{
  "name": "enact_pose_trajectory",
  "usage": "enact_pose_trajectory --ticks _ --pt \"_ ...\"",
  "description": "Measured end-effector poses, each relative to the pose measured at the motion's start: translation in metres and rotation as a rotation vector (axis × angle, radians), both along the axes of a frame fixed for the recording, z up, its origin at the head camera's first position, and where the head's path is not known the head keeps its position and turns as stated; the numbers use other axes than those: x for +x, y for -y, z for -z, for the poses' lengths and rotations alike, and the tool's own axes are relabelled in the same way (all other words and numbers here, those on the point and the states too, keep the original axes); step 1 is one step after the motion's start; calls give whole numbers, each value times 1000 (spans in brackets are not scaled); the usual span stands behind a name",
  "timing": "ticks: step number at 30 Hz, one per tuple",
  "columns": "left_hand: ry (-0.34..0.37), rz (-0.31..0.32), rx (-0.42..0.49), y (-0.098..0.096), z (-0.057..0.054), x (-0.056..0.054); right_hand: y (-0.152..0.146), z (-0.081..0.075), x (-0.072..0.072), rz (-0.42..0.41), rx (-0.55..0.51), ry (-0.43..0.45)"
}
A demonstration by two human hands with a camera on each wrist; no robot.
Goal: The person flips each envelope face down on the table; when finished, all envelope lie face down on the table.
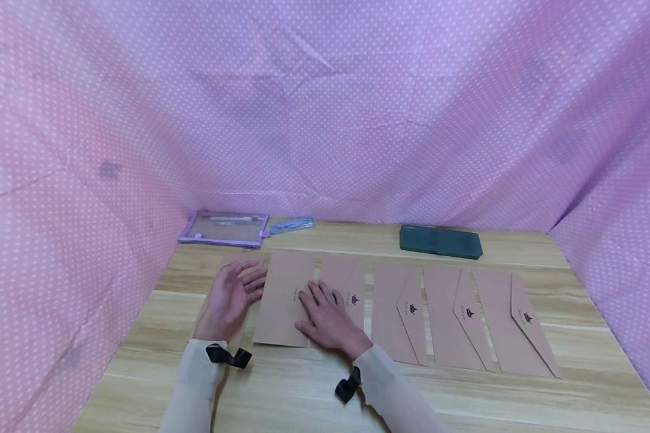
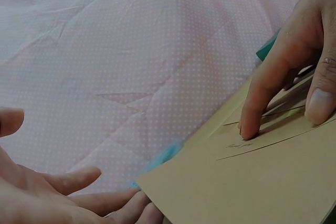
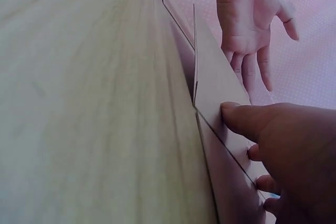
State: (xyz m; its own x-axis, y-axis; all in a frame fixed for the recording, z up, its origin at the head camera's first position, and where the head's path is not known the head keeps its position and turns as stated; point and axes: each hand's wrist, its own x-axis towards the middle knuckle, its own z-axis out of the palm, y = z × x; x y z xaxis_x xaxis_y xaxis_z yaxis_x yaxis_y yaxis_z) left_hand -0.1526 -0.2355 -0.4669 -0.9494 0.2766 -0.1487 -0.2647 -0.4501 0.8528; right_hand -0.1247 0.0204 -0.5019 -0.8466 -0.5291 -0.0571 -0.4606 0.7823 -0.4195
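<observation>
A brown paper envelope [image 1: 280, 304] with small printed script lies under my right hand [image 1: 327, 316], whose spread fingers press on its right part and reach the neighbouring envelope [image 1: 336, 267]. The left side of that envelope is raised, as the right wrist view shows. Beside the raised edge is my left hand [image 1: 230, 297], palm turned toward it, fingers extended and close against the edge in the left wrist view. Another brown envelope [image 1: 239, 257] shows partly beneath and behind the left hand. My right hand hides some of the print.
To the right lie three more crown-printed envelopes [image 1: 392, 282] in a row. At the back are a purple-edged zip pouch [image 1: 222, 242] with pens inside, a light blue packet [image 1: 292, 224] and a dark green case [image 1: 440, 242]. Pink dotted cloth [image 1: 325, 138] surrounds the wooden table [image 1: 281, 403].
</observation>
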Motion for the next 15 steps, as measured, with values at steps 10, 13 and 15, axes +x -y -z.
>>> enact_pose_trajectory --ticks 10,13,15 --pt "-6 53 41 4 -3 0 7 -3 0 10 -39 12" --pt "-8 67 63 5 -3 0 10 -5 0 8 -43 12" --pt "-8 76 69 5 -4 0 12 -6 0 5 -47 14"
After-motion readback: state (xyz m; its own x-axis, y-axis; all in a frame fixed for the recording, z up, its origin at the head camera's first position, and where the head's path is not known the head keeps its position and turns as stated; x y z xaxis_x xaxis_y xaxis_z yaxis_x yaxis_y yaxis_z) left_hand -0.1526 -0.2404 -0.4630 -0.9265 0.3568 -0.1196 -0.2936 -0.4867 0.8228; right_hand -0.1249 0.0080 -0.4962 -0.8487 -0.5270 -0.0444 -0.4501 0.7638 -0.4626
